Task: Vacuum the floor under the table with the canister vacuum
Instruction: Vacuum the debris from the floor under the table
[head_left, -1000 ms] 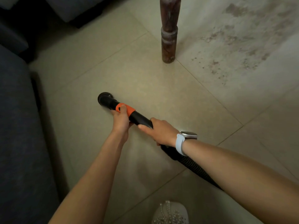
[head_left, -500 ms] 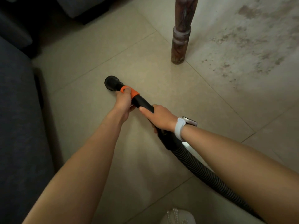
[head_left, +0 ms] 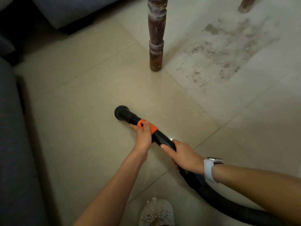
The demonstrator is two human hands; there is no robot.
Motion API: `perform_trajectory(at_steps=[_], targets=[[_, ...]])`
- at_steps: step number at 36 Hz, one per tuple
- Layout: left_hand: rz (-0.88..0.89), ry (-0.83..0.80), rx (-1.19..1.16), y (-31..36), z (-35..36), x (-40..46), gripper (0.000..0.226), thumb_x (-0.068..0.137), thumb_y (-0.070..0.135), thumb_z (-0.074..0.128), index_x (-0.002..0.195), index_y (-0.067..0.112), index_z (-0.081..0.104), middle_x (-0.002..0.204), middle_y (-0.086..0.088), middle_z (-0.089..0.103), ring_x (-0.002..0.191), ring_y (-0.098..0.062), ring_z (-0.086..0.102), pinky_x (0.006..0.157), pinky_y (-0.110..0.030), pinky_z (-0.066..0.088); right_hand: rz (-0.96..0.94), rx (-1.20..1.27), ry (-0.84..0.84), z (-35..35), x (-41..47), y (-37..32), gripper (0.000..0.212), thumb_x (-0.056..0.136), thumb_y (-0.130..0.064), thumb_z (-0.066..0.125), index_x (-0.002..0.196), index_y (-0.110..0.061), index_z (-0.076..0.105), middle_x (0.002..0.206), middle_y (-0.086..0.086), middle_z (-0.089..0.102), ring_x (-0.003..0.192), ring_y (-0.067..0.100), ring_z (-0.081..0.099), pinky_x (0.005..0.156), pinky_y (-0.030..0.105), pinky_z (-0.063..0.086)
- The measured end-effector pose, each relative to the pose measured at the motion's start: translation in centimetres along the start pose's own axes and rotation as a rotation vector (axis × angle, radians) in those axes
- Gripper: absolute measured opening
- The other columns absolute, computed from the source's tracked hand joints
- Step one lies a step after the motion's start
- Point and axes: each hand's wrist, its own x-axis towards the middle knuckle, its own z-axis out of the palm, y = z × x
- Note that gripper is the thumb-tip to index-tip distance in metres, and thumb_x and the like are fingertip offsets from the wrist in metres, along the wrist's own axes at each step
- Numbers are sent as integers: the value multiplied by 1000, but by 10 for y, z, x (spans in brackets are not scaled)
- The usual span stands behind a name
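So we've got the vacuum nozzle (head_left: 122, 112) down on the tile floor (head_left: 91, 88) in the middle of the frame, brush head on a patch that already looks pretty clean. Our left hand (head_left: 143, 136) is wrapped around the tube right at the orange collar (head_left: 147, 126), thumb on top, and our right hand (head_left: 184, 156) grips the black handle just behind it, where the ribbed hose (head_left: 216, 199) runs off to the lower right. Both hands are closed firmly on the wand.

Honestly, most of the job looks like it's still ahead of us. The big dusty, speckled patch (head_left: 219, 51) in the upper right, past the wooden table leg (head_left: 156, 38), hasn't been touched, and the nozzle is well apart from it. That's the bit under the worktop, so we'd guess that's next.

No brand or label we can read anywhere on the vacuum. The watch (head_left: 211, 167) face on the right wrist is too angled to make out.
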Motion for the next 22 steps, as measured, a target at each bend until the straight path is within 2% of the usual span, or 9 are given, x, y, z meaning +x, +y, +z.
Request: perform_trajectory(at_steps=[4, 10, 13, 15, 17, 18, 20, 22], targets=[[-25, -67, 7, -5, 26, -23, 68, 103, 31, 32, 150, 19, -15, 148, -12, 34, 126, -30, 47, 105, -49, 41, 56, 49, 13, -13, -27, 19, 39, 92, -55, 45, 86, -17, 47, 63, 1, 59, 49, 17, 60, 53, 30, 50], [-73, -193, 65, -14, 64, -51, 71, 103, 30, 32, 148, 17, -20, 146, -15, 36, 123, -32, 49, 99, -44, 47, 147, 149, 75, -24, -66, 50, 36, 91, -55, 46, 88, -19, 47, 64, 3, 60, 50, 18, 62, 57, 37, 55], [-90, -234, 97, -15, 81, -57, 73, 103, 30, 33, 146, 18, -25, 146, -16, 36, 123, -33, 50, 97, -44, 48, 180, 157, 141, -30, -79, 57, 37, 92, -55, 44, 88, -18, 48, 63, 4, 60, 47, 16, 60, 53, 33, 52], [-98, -281, 104, -12, 93, -58, 71, 103, 28, 33, 148, 18, -20, 140, -16, 42, 114, -31, 55, 81, -38, 54, 205, 173, 190, -34, -85, 61, 36, 92, -54, 44, 85, -19, 47, 61, 3, 61, 44, 14, 59, 52, 32, 52], [-108, -348, 119, -9, 106, -60, 64, 103, 26, 35, 149, 16, -8, 129, -15, 51, 97, -25, 60, 63, -31, 53, 248, 216, 227, -40, -93, 64, 38, 93, -55, 44, 85, -18, 49, 62, 4, 62, 46, 16, 61, 57, 35, 55], [-110, -388, 144, -8, 114, -61, 61, 102, 26, 36, 148, 16, -3, 121, -13, 54, 90, -22, 60, 61, -30, 53, 276, 240, 250, -43, -98, 67, 40, 93, -55, 44, 86, -16, 50, 63, 4, 62, 48, 17, 62, 59, 36, 56], [-124, -470, 197, -6, 132, -66, 55, 103, 25, 35, 146, 14, 5, 103, -6, 54, 86, -21, 60, 70, -35, 54, 334, 250, 307, -51, -109, 72, 41, 93, -54, 43, 88, -15, 51, 65, 3, 62, 48, 15, 62, 57, 31, 55], [-131, -535, 225, -7, 151, -71, 51, 102, 26, 36, 145, 14, 9, 104, -7, 54, 89, -23, 59, 74, -38, 53, 380, 223, 360, -60, -119, 78, 41, 94, -55, 41, 90, -15, 51, 66, 1, 63, 46, 10, 60, 48, 20, 50]])
